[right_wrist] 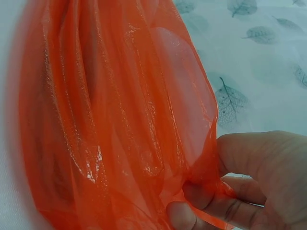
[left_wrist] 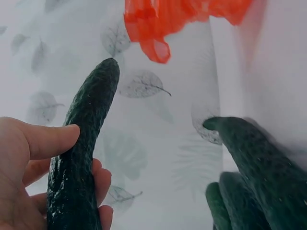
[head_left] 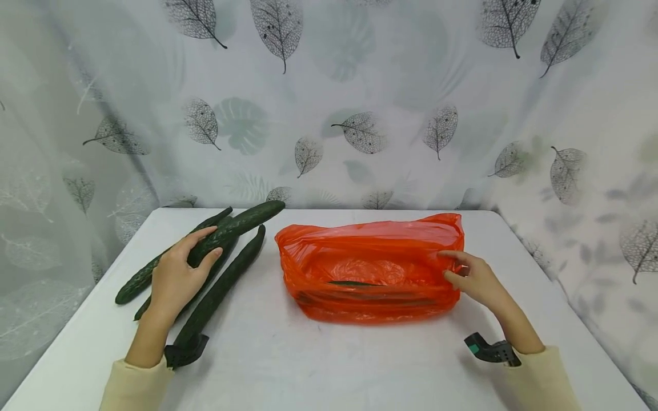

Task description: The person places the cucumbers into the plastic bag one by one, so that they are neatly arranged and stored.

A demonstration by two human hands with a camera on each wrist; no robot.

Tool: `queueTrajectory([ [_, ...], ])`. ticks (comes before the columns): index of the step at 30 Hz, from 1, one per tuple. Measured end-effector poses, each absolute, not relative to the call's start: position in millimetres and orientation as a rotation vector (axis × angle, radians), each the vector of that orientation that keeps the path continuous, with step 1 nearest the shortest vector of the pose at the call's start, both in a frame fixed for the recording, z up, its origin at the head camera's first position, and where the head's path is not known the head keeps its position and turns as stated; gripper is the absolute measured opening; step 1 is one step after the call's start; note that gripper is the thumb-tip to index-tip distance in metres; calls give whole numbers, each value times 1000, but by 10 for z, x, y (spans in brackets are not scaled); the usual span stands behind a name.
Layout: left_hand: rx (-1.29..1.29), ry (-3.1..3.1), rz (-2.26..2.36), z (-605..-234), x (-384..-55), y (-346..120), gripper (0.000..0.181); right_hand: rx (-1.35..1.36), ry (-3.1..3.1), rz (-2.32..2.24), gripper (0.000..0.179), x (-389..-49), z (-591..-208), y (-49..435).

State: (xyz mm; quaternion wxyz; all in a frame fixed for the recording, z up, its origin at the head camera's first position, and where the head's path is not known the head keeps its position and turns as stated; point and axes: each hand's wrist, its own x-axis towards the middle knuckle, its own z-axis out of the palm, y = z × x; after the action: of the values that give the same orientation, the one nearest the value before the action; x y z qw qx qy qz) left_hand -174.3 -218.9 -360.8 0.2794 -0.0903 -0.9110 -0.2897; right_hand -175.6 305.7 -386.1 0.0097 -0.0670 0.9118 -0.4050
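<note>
Cucumber (head_left: 252,218): sitting in left hand (head_left: 177,277), angling over the other cucumbers (head_left: 228,285) at left of bench (head_left: 313,365), tip pointing back and right.
Left hand: wrapping thumb and fingers round it.
Other cucumbers: three, lying side by side beneath.
Bag (head_left: 370,245): red plastic, lying right of them, mouth gaping, something dark green showing inside.
Right hand (head_left: 475,279): pinching bag's right edge, thumb against fingers.
Hands: working well apart.
Wrists: both wearing black devices (head_left: 186,351).
Curtain (head_left: 329,57): leaf-printed, hanging behind bench.
</note>
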Motion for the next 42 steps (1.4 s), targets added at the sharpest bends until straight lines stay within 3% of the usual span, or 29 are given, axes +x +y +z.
queueTrajectory([
  [42, -571, -2473, -885, -3276, -1941, -1176, 44, -188, 2878, -1270, 42, -1745, -3745, 3128],
])
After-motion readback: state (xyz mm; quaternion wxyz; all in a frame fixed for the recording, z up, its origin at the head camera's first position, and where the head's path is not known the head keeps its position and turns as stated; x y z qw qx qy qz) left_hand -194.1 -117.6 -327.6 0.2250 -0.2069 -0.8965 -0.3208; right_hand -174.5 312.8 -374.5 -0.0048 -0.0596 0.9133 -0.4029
